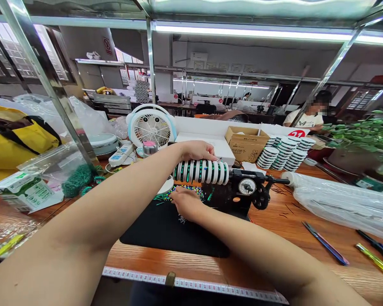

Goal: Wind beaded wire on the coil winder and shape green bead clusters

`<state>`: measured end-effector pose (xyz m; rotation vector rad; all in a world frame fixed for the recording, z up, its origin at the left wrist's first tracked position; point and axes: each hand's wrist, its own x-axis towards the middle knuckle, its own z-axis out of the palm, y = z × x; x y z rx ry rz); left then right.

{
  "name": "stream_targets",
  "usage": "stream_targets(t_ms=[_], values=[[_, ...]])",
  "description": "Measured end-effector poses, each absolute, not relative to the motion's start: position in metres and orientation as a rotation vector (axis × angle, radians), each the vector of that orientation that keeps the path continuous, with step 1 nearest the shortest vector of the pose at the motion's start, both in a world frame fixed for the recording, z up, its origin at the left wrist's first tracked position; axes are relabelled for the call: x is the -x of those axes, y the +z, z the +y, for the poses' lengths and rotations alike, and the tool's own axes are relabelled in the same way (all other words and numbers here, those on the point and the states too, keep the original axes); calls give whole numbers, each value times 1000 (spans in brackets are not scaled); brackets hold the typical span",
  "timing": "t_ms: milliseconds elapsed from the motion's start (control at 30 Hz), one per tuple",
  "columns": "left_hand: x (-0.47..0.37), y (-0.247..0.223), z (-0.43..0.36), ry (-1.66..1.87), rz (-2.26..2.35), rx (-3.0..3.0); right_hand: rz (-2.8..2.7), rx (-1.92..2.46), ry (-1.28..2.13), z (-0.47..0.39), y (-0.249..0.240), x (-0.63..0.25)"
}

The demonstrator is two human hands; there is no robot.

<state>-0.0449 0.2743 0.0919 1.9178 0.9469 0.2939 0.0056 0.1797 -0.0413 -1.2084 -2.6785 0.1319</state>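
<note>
White spools (pixel 208 172) are sitting side-by-side.
Left hand (pixel 198 150) is maybe steadying them, right hand (pixel 187 203) hovering by beads (pixel 198 190); I can't tell if fingers are pinching.

Left hand (pixel 198 151), right hand (pixel 188 204) and both forearms (pixel 137 187) are bare; dark clothing (pixel 172 296) shows at bottom edge.

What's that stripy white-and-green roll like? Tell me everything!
The row of round, white, plastic-looking discs has green bits showing in its narrow, dark gaps. It lies sideways, like a ribbed tube, its right end meeting the black, metal-looking machine. The person's left hand is at its top edge; I can't tell if they touch.
</note>
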Motion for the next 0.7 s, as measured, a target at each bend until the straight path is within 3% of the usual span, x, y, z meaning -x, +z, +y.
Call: stream_targets(t_ms=[233, 433, 533, 700], values=[[44, 98, 266, 301, 929, -1937, -2780, 1029, 42, 190, -37, 2], [44, 99, 268, 302, 923, -1944, -2707, 870, 9, 149, -17, -20], [45, 102, 263, 348, 885, -1946, -2440, 742, 183, 133, 13, -53], [48, 109, 246, 422, 810, -1966, -1782, 1118, 393, 164, 80, -111]])
